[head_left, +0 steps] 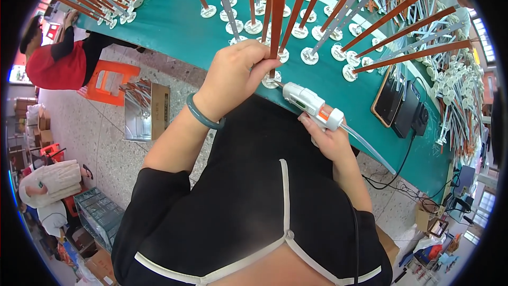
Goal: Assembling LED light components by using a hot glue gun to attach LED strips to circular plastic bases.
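My left hand (239, 77), with a green bangle at its wrist, pinches a brown strip (277, 18) low down, near its round white base (272, 80) at the table's front edge. In my right hand (329, 136) is a white glue gun (304, 98), a clear glue stick (370, 148) trailing from its back end. The gun's nozzle points left and reaches that white base; whether it touches cannot be made out. Several more brown and silver strips stand on round white bases (309, 56) just beyond my hands, some leaning.
The green table (174, 26) carries a phone (389, 98), a black power bank or box (406, 108) with a cable, and heaped strips (457, 90) at right. At left a person in red (58, 66) sits by an orange stool (108, 82); a carton (159, 111) stands on the floor.
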`<state>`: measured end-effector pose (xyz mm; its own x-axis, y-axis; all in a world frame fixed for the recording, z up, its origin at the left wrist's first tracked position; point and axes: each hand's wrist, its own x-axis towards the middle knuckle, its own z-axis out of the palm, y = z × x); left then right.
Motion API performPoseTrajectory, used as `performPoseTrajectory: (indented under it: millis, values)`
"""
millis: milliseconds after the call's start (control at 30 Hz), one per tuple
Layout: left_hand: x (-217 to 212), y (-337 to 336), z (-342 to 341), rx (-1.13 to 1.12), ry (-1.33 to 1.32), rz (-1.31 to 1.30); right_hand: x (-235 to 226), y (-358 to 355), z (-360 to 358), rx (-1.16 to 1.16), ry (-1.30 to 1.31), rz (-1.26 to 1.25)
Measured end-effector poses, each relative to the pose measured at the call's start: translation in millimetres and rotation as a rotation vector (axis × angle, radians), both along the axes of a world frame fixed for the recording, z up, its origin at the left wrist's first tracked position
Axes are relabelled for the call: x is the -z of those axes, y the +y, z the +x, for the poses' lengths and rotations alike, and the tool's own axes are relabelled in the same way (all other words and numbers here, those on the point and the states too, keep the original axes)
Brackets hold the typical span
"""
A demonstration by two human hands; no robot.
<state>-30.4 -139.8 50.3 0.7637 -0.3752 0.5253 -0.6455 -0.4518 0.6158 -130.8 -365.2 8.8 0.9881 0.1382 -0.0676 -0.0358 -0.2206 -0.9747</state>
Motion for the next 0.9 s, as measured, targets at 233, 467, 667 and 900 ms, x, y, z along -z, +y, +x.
performPoseTrajectory:
  millis: [233, 467, 667, 900]
  values:
    - [-2, -5, -2, 0.056, 0.017, -0.011, 1, 2, 3, -0.009, -0.052, -0.083]
    - [1, -5, -1, 0.054, 0.011, -0.012, 1, 4, 6, -0.007, -0.055, -0.121]
    - [-1, -7, 0, 0.028, 0.033, 0.007, -1, 5, 8, -0.002, -0.039, -0.173]
    - [0, -9, -1, 0.03, 0.025, -0.005, 6, 4, 7, 0.002, -0.113, -0.2]
